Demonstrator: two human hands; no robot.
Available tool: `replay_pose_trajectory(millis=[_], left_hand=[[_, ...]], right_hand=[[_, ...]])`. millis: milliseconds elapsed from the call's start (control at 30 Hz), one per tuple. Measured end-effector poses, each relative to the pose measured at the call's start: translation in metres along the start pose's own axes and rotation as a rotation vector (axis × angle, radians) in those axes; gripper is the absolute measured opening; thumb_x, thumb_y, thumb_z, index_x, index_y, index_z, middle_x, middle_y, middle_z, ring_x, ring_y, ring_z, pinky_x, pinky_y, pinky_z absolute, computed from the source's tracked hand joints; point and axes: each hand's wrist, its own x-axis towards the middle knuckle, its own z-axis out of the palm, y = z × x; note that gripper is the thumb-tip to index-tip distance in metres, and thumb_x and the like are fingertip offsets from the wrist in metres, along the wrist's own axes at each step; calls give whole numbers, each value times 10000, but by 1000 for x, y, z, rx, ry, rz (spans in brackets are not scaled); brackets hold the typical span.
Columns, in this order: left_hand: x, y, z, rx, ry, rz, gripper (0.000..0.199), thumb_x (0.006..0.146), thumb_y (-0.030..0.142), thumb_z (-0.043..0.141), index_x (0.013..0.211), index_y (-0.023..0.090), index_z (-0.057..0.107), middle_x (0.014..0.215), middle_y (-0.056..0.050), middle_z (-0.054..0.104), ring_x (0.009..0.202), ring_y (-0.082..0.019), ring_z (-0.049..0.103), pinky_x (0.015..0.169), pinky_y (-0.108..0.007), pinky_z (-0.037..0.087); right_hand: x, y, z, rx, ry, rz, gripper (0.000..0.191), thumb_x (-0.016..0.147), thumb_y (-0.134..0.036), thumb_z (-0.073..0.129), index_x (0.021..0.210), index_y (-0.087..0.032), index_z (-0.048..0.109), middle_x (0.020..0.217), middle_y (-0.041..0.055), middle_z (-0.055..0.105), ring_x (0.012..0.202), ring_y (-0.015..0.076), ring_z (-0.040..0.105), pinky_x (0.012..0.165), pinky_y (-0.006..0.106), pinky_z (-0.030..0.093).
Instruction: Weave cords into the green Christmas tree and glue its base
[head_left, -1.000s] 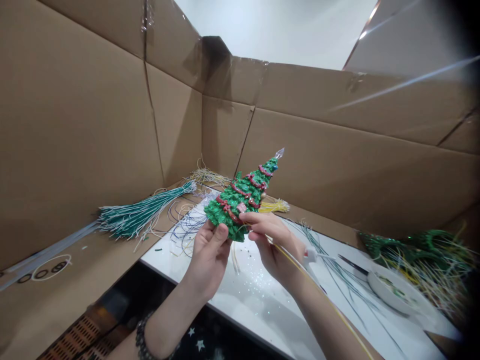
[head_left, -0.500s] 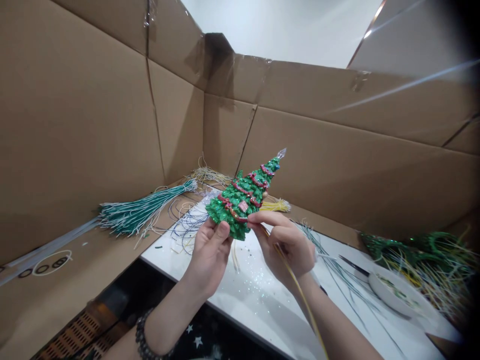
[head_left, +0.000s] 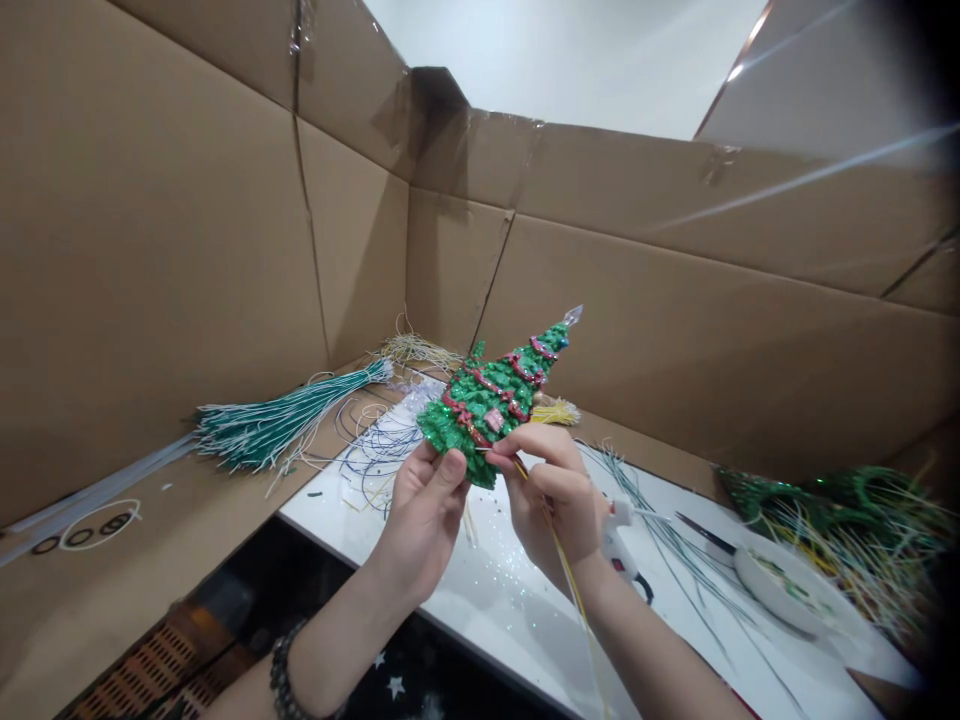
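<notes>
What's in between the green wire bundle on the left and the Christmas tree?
In the head view, mostly loose dark-blue wires, curling over the white tabletop between the green wire bundle and the Christmas tree.

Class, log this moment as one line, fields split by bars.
left hand: holds green tree near base | right hand: pinches thin wires at tree's lower part | tree: tilted | nearby: green wire bundle, white bowl

We get soft light, a pale glare streak [head_left: 810,174] slanting across the cardboard wall [head_left: 645,310], and blur darkening to black beyond the right corner of the worktop [head_left: 480,610].
</notes>
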Motion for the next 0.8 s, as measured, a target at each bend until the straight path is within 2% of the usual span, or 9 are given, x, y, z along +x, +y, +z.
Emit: replay_pose_trajectory(millis=[167, 300, 367, 633, 800], left_hand=[[1, 1, 1, 5, -2, -25, 400, 698, 335, 862, 1040, 202, 702, 876, -24, 761, 914, -187, 712, 883, -291, 535], [1, 2, 0, 23, 9, -11, 402, 714, 331, 851, 1061, 201, 697, 915, -30, 764, 887, -177, 713, 879, -284, 527], [1, 2, -1, 27, 10, 0, 392, 731, 311, 841, 1079, 206, 693, 925, -26, 765, 861, -163, 713, 869, -271, 522], [0, 2, 1, 36, 3, -22, 455, 718, 271, 851, 1132, 202, 676, 811, 2, 750, 633, -94, 657, 660, -188, 510], [1, 0, -1, 62, 5, -29, 443, 757, 258, 821, 1165, 195, 658, 919, -29, 760, 811, -139, 710, 790, -217, 538]], right_hand=[[1, 6, -9, -56, -65, -184, 245, 864, -10, 601, 791, -213, 486, 915, 46, 703, 870, 170, 656, 718, 347, 585], [8, 8, -21, -126, -252, -301, 206, 889, -30, 546, 794, -206, 497, 912, 83, 716, 911, 187, 664, 737, 364, 606], [12, 7, -25, -154, -303, -351, 203, 878, -25, 533, 782, -200, 495, 899, 100, 714, 915, 199, 666, 749, 375, 608], [22, 1, -24, -303, -291, -557, 183, 873, -80, 541, 762, -220, 502, 880, 92, 696, 900, 213, 655, 736, 371, 608], [23, -3, -22, -377, -303, -564, 192, 879, -74, 535, 759, -220, 501, 866, 83, 696, 856, 193, 643, 718, 338, 611]])
